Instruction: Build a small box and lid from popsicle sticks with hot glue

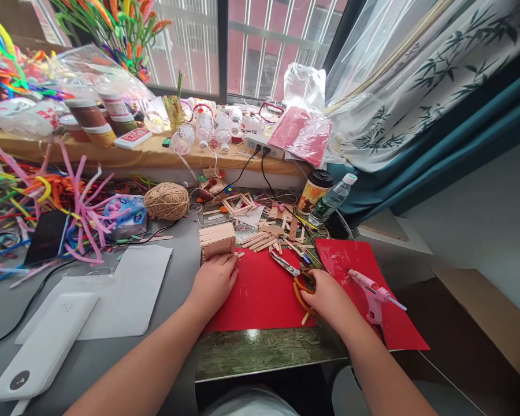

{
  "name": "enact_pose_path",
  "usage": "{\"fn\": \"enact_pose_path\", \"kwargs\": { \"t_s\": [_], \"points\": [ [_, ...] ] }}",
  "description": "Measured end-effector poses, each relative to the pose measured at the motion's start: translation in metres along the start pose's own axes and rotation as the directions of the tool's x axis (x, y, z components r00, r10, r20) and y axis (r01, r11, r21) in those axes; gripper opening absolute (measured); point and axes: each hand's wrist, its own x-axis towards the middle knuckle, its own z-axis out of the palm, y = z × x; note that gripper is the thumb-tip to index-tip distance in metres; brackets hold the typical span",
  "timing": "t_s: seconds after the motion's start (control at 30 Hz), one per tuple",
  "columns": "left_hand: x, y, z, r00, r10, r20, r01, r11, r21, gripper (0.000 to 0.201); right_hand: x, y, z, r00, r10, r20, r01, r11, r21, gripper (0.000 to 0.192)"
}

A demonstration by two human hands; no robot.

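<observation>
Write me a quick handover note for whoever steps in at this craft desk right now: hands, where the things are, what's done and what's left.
Left hand: fingertips resting on the small popsicle-stick box, at the red sheet's far left corner.
Right hand: closed on the orange-handled scissors, blades pointing away over the red sheet.
Pink glue gun lies on the second red sheet, right.
Loose sticks behind.
Done: box walls stacked.
Left: cannot tell; red sheet looks uncut.

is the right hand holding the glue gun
No, the glue gun lies on red paper beside the right hand, which grips the orange-handled scissors.
</observation>
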Motion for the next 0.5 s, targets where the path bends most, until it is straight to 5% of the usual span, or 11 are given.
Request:
{"fn": "enact_pose_path", "kwargs": {
  "t_s": [0.13,0.3,0.5],
  "points": [
    [0.006,0.002,0.003,0.999,-0.009,0.037,0.008,1.000,0.029,0.025,-0.008,-0.006,-0.010,0.996,-0.058,-0.064,0.049,0.991,-0.127,0.045],
    [0.008,-0.001,0.005,0.998,-0.031,0.045,0.030,0.999,0.033,0.025,-0.028,-0.034,-0.028,0.987,-0.105,-0.124,0.079,0.976,-0.203,0.021],
    [0.006,-0.003,0.001,0.997,-0.074,0.037,0.072,0.996,0.055,0.025,-0.044,-0.061,-0.033,0.983,-0.181,-0.040,0.180,0.984,-0.016,0.016]
  ]
}}
